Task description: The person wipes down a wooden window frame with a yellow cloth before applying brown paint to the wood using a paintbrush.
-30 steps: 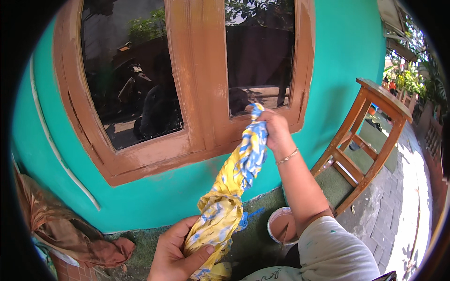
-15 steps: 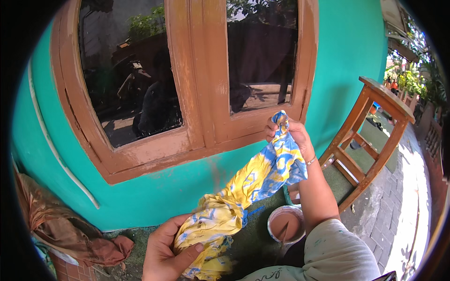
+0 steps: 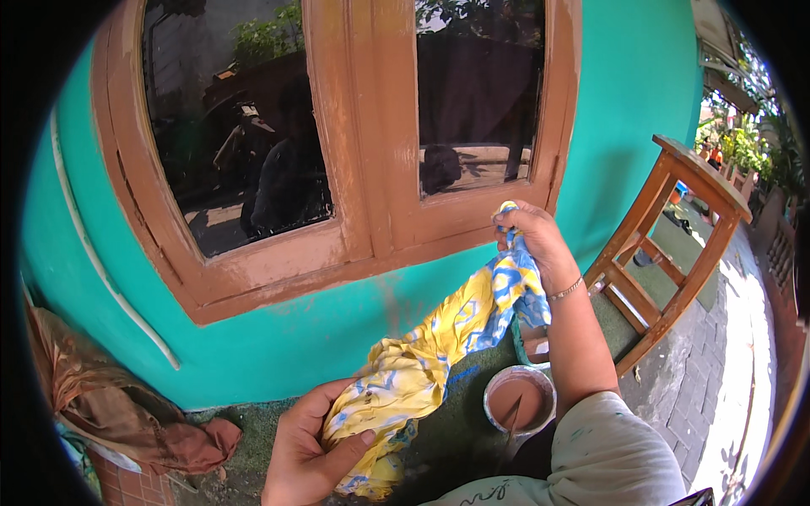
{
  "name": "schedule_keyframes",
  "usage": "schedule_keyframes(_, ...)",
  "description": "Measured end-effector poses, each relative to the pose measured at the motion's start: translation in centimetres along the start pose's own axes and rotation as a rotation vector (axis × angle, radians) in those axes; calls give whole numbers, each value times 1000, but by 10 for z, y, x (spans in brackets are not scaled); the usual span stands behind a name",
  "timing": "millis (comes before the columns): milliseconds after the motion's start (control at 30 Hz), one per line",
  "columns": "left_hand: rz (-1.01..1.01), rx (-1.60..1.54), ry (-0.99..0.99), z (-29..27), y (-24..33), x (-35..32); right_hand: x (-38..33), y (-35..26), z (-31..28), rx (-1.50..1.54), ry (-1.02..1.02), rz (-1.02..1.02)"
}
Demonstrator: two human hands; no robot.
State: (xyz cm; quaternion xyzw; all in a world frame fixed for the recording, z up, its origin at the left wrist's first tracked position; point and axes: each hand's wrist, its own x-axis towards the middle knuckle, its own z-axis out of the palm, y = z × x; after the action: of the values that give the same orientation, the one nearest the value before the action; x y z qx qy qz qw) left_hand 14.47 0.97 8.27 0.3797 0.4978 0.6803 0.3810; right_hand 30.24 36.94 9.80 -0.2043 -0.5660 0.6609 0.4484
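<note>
A crumpled yellow, blue and white patterned cloth (image 3: 447,325) stretches slantwise between my two hands. Its upper end is pinched in the fingers of my right hand (image 3: 536,240), just below the window frame. Lower down, my left hand (image 3: 325,443) grips the bunched wider end, thumb on the near side. The cloth's loose tail hangs beneath the left hand. Behind it are the brown wooden window frame (image 3: 363,244), with worn, scuffed paint, and the turquoise wall (image 3: 278,363).
Below my right forearm stands a bucket of brown paint (image 3: 521,401) with a stick in it. A turquoise-rimmed tray (image 3: 531,344) sits beyond it. To the right is a wooden stool (image 3: 666,244). Brown cloth (image 3: 118,405) lies heaped at lower left, near a white pipe (image 3: 101,270).
My right hand has shifted slightly right, and its end of the cloth is gathered tighter. My left hand has moved a little to the right with the other end.
</note>
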Motion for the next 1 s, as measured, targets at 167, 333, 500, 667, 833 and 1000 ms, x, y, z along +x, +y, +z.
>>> schedule_keyframes(167,-35,21,-41,2,-2,2,10,-5,2,-193,200,-164)
schedule_keyframes(333,27,118,-168,12,-28,9,23,-7,-21,-313,332,-241)
schedule_keyframes(500,65,233,-269,37,-51,34,49,1,-60,-678,700,-542)
schedule_keyframes(667,112,168,-212,41,-66,45,65,-4,-58,-821,728,-692)
schedule_keyframes(833,115,186,-225,44,-63,47,69,4,-42,-1249,758,-758)
schedule_keyframes(1000,130,172,-225,46,-67,50,68,13,-46,-1354,782,-651)
